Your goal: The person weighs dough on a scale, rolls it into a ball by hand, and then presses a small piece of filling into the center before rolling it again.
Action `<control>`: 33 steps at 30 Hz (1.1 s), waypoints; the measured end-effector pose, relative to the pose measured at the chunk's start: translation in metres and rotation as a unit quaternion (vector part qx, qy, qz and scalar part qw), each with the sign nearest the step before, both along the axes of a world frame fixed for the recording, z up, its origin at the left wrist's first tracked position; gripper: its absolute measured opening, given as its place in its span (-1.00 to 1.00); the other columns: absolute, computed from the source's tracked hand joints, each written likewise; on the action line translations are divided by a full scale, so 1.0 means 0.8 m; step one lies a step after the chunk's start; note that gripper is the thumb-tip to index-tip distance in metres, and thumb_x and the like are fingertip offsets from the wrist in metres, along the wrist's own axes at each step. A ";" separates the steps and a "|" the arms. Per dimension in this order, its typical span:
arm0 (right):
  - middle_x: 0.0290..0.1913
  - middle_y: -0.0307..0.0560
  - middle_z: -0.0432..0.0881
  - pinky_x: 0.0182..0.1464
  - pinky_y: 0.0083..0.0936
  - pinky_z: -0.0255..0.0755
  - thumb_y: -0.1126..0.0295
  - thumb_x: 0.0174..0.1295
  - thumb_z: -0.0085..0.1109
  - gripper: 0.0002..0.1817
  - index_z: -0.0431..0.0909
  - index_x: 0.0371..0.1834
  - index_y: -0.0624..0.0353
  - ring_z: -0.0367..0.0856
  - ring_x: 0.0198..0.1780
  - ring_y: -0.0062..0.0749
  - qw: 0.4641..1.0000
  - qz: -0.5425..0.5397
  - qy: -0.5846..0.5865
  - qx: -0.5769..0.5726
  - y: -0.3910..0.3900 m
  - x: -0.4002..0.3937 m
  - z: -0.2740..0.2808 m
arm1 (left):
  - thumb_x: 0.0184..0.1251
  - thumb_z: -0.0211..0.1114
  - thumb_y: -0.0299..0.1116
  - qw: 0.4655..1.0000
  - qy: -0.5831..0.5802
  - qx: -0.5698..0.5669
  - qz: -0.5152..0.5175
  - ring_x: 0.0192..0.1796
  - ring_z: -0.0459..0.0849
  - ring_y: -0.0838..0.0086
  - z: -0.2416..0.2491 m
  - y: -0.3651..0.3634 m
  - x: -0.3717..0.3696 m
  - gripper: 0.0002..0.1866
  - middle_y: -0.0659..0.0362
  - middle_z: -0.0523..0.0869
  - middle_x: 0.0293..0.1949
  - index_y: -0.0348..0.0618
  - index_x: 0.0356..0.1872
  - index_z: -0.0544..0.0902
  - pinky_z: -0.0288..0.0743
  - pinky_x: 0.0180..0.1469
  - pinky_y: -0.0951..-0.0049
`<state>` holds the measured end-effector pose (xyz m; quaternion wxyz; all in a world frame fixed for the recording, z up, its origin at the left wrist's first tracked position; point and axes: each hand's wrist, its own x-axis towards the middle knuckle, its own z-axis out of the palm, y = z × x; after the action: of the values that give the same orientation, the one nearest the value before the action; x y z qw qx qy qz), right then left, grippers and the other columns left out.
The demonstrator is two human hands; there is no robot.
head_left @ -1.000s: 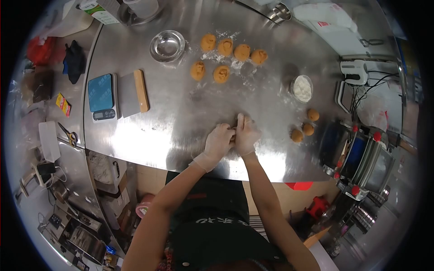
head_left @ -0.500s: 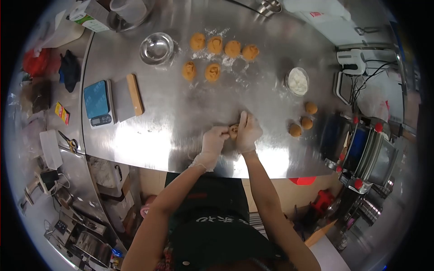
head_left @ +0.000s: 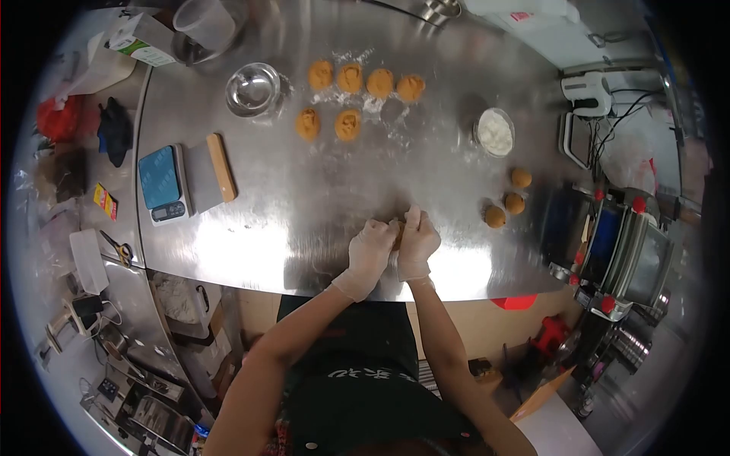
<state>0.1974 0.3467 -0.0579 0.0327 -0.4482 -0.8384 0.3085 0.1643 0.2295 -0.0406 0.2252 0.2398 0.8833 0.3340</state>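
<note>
My left hand [head_left: 370, 254] and my right hand [head_left: 417, 243], both in clear gloves, meet near the front edge of the steel table. Between them is a small brown piece of dough [head_left: 397, 235], pinched by the fingers of both and mostly covered by them. Farther back, several orange-brown dough pieces [head_left: 350, 77] lie in two rows on scattered flour, some with creased tops. To the right rest three smooth brown balls [head_left: 515, 203], close together. A clear bowl of white powder [head_left: 495, 133] stands behind these balls.
On the left are a kitchen scale [head_left: 158, 178], a wood-handled scraper [head_left: 221, 167] and a clear bowl [head_left: 252, 90]. Scissors [head_left: 118, 248] lie on the side counter. A roller machine [head_left: 608, 235] stands at the right, with a white hand mixer [head_left: 587, 94] behind it.
Both hands have closed in tighter around the dough, and my left hand has moved slightly right. The dough shows less than before. The whole view has shifted a little.
</note>
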 end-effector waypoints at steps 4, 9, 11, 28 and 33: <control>-0.29 -0.13 0.64 -0.36 -0.21 0.50 0.27 0.37 0.26 -0.89 0.59 -0.24 0.00 0.63 -0.30 -0.13 0.960 0.115 0.091 0.240 -0.019 0.009 -0.020 | 0.21 0.25 -0.42 0.980 0.162 0.092 -0.063 0.07 0.65 0.20 -0.022 -0.031 0.030 -0.69 0.23 0.68 0.00 -0.04 0.00 0.70 0.62 0.01 0.18; -0.12 0.00 0.71 -0.08 -0.23 0.57 0.23 0.46 0.20 -0.79 0.65 -0.03 0.09 0.70 -0.13 -0.08 0.983 0.025 0.163 0.076 -0.008 0.007 -0.008 | 0.23 0.29 -0.41 0.999 0.041 0.032 0.012 0.07 0.64 0.16 0.015 -0.001 -0.017 -0.73 0.15 0.69 -0.05 -0.07 -0.03 0.73 0.63 0.03 0.15; -0.04 0.04 0.73 0.02 -0.25 0.57 0.21 0.49 0.17 -0.74 0.66 0.04 0.12 0.72 -0.05 -0.08 0.982 -0.063 0.170 -0.052 -0.006 0.018 -0.007 | 0.25 0.30 -0.40 0.999 0.029 0.032 0.019 0.07 0.65 0.14 0.021 0.010 -0.028 -0.77 0.12 0.70 -0.09 -0.09 -0.08 0.73 0.63 0.03 0.13; -0.26 -0.06 0.71 -0.18 -0.32 0.57 0.33 0.46 0.15 -0.81 0.68 -0.08 0.18 0.66 -0.28 -0.20 0.912 -0.321 0.126 -0.223 -0.028 0.022 0.012 | 0.32 0.22 -0.43 0.966 0.003 0.043 -0.254 0.07 0.63 0.13 0.024 -0.017 -0.048 -0.65 0.15 0.64 -0.05 -0.13 0.14 0.61 0.60 0.10 0.15; -0.32 -0.09 0.70 -0.18 -0.35 0.57 0.28 0.51 0.10 -0.75 0.68 -0.05 0.21 0.64 -0.32 -0.26 0.857 -0.369 0.191 -0.305 -0.051 0.019 0.037 | 0.29 0.24 -0.39 0.917 0.042 -0.009 -0.396 0.06 0.64 0.19 0.018 -0.013 -0.076 -0.61 0.22 0.68 -0.09 -0.06 0.16 0.64 0.60 0.10 0.20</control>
<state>0.2129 0.3055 -0.0281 0.1651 -0.6443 -0.4528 0.5939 0.1033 0.2188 -0.0263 0.3034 0.5821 0.7276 0.1994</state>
